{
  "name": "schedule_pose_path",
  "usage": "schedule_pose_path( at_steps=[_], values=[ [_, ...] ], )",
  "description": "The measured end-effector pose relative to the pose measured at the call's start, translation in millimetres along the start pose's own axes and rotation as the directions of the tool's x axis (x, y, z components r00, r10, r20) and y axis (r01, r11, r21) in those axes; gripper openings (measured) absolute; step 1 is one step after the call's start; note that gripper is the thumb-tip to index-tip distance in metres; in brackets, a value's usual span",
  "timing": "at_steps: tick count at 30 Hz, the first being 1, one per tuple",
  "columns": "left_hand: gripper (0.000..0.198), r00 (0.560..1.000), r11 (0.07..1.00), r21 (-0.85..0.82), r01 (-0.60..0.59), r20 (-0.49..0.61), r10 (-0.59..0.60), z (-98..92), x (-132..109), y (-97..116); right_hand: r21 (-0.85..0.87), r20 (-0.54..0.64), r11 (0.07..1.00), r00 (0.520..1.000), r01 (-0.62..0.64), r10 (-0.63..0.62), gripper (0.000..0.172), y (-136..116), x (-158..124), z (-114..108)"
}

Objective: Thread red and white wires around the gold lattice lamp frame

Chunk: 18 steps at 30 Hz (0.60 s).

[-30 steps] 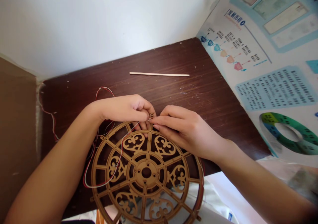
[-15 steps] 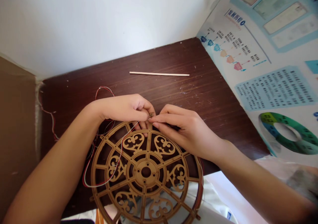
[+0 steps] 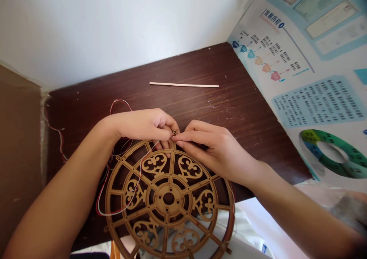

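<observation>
A round wooden wheel frame (image 3: 169, 197) with spokes and scrollwork cut-outs lies tilted across the table's front edge. At its top rim my left hand (image 3: 156, 127) is closed, thumb and fingers gripping the rim near a small square tab (image 3: 174, 132). My right hand (image 3: 209, 144) pinches at the same spot, its thumb and forefinger tips meeting my left fingertips. What lies between the right fingertips is too small to tell, perhaps an end of the thin wire. A red and white wire (image 3: 107, 214) runs from my left fingers and loops over the wheel's left side.
A thin pale stick (image 3: 184, 85) lies on the dark brown table (image 3: 137, 90) behind my hands. More wire (image 3: 61, 142) trails at the table's left. A white wall stands behind, and a printed panel (image 3: 315, 94) at the right.
Almost nothing differs. Both hands stay at the wheel's top rim, and the view has shifted very slightly.
</observation>
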<state>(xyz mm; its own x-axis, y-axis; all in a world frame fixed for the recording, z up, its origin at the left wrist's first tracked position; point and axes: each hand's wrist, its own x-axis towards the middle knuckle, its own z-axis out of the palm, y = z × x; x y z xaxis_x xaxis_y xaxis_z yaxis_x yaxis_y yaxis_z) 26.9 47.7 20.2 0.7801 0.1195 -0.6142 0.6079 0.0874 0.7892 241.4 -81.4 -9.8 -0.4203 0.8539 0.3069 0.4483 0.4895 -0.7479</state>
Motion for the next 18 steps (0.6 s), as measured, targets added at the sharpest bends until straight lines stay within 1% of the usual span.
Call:
schedule_pose_path(
  at_steps=[6,10,14,18],
  values=[
    [0.018,1.0,1.0,0.002,0.005,-0.009,-0.005,-0.2,1.2,-0.9,-0.011,-0.008,1.0,1.0,0.024,-0.024,0.022,-0.3,0.9,-0.8],
    [0.018,1.0,1.0,-0.015,0.005,-0.007,-0.005,0.2,2.3,-1.6,-0.068,-0.041,0.996,0.997,0.057,-0.06,0.019,0.0,1.5,-2.6],
    [0.02,1.0,1.0,-0.026,0.006,-0.013,-0.006,0.1,2.8,-2.0,-0.132,-0.024,0.985,0.993,0.108,-0.112,0.019,2.8,0.8,-3.7],
    [0.02,1.0,1.0,-0.024,0.007,-0.013,-0.007,-0.1,3.0,-2.2,-0.23,0.02,0.96,0.987,0.157,-0.156,0.02,4.9,0.2,-4.6]
  ],
)
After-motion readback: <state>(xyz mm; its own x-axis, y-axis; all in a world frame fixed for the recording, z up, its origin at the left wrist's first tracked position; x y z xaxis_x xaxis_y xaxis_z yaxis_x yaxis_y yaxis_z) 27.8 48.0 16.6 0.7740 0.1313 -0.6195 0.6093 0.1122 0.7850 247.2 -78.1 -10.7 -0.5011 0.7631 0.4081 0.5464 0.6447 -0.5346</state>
